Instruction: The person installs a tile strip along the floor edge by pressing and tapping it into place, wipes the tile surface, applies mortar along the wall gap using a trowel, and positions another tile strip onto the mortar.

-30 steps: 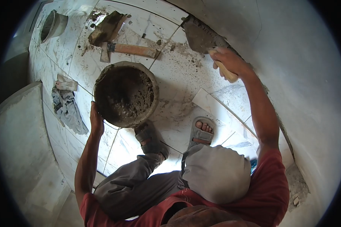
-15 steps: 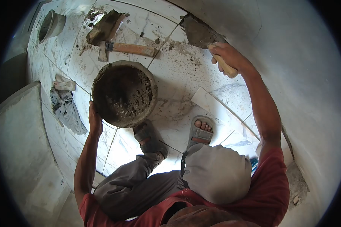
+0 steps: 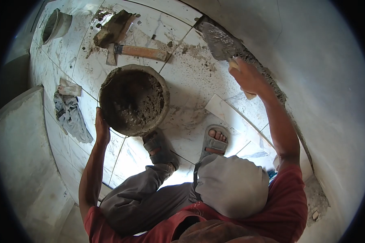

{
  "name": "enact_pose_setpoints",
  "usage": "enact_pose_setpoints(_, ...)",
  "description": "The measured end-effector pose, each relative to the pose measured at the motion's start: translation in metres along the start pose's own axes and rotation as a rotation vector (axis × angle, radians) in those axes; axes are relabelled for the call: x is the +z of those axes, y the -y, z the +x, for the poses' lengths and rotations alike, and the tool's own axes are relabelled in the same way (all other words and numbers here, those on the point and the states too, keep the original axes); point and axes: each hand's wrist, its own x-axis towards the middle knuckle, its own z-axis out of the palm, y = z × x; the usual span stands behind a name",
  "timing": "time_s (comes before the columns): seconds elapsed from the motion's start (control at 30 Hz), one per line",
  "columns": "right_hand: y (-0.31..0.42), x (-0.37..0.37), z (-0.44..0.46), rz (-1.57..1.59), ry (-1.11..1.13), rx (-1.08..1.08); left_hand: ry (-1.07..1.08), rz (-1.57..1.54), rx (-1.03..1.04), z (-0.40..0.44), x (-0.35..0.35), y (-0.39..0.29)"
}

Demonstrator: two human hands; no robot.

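Observation:
My right hand is wrapped round the pale wooden handle of a trowel. Its blade, smeared with wet grey mortar, lies at the gap between the floor tiles and the wall. A strip of rough mortar runs along the foot of that wall, beside my hand. On the other side, my left hand holds the outer left side of a round bucket; its fingers are partly hidden. Dark wet mortar lies inside the bucket.
Beyond the bucket lie a hatchet with a wooden handle and a mortar-caked slab. A second bucket lies tipped at the far left. A crumpled grey cloth is at left, a cut tile strip at right. Mortar crumbs dot the tiles.
My right hand has shifted slightly right and nearer to me with the trowel. The blade has turned, showing its mortar-smeared face, and more mortar shows along the wall. My left hand stays on the bucket.

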Motion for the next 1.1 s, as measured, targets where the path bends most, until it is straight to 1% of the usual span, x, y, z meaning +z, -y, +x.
enact_pose_setpoints(0.03, -0.007, 0.007, 0.007, -0.02, 0.006, -0.03, 0.067, 0.044, 0.0, 0.0, -0.004, 0.0)
enact_pose_setpoints(0.17, -0.012, 0.013, 0.019, 0.044, 0.004, 0.021, 0.078, 0.048, -0.035, -0.001, -0.007, -0.002)
enact_pose_setpoints(0.23, -0.013, 0.008, 0.016, 0.116, -0.023, 0.089, 0.055, 0.037, -0.105, 0.0, -0.006, -0.005)
enact_pose_setpoints(0.27, -0.012, 0.011, 0.011, 0.114, -0.025, 0.092, 0.059, 0.036, -0.106, -0.001, -0.005, -0.005)
enact_pose_setpoints(0.33, -0.003, 0.018, -0.006, 0.147, 0.038, 0.146, 0.065, -0.022, -0.03, -0.002, 0.002, -0.005)
enact_pose_setpoints(0.4, -0.004, 0.028, -0.008, 0.162, 0.063, 0.136, 0.078, 0.027, -0.074, 0.0, -0.003, -0.001)
enact_pose_setpoints(0.47, 0.001, 0.038, -0.004, 0.127, -0.045, 0.068, 0.089, -0.009, -0.043, 0.001, -0.002, -0.002)
enact_pose_setpoints(0.53, 0.011, 0.03, 0.001, 0.136, -0.087, 0.08, 0.102, 0.028, -0.026, -0.002, 0.002, -0.007)
enact_pose_setpoints(0.6, 0.015, 0.009, 0.011, 0.069, 0.038, 0.059, 0.073, 0.012, -0.054, -0.001, 0.001, -0.007)
enact_pose_setpoints(0.63, 0.012, -0.002, 0.013, 0.016, 0.038, 0.03, 0.075, 0.016, -0.054, 0.0, 0.0, -0.007)
enact_pose_setpoints(0.67, 0.005, -0.009, 0.015, -0.038, -0.022, 0.058, 0.088, 0.017, -0.044, 0.0, -0.001, -0.006)
enact_pose_setpoints(0.73, 0.0, -0.029, 0.008, -0.085, 0.051, 0.111, 0.092, 0.01, -0.032, 0.0, -0.005, -0.002)
enact_pose_setpoints(0.77, 0.005, -0.036, 0.003, -0.089, 0.054, 0.103, 0.103, 0.027, -0.015, 0.002, -0.006, 0.0)
enact_pose_setpoints(0.83, 0.019, -0.044, -0.014, -0.281, -0.025, 0.121, 0.107, 0.043, 0.0, 0.004, -0.008, 0.003)
enact_pose_setpoints(0.87, 0.022, -0.044, -0.01, -0.284, -0.021, 0.116, 0.115, 0.05, -0.004, 0.005, -0.009, 0.003)
enact_pose_setpoints(0.93, 0.024, -0.042, 0.0, -0.495, -0.007, -0.051, 0.125, 0.067, -0.008, 0.005, -0.011, 0.003)
enact_pose_setpoints(0.97, 0.024, -0.04, 0.004, -0.492, -0.007, -0.051, 0.145, 0.048, -0.008, 0.006, -0.012, 0.003)
enact_pose_setpoints(1.03, 0.024, -0.036, 0.01, -0.58, -0.108, -0.114, 0.166, 0.029, -0.007, 0.007, -0.016, 0.005)
enact_pose_setpoints(1.1, 0.014, -0.035, 0.008, -0.61, -0.075, -0.075, 0.138, 0.072, -0.062, 0.012, -0.025, 0.012)
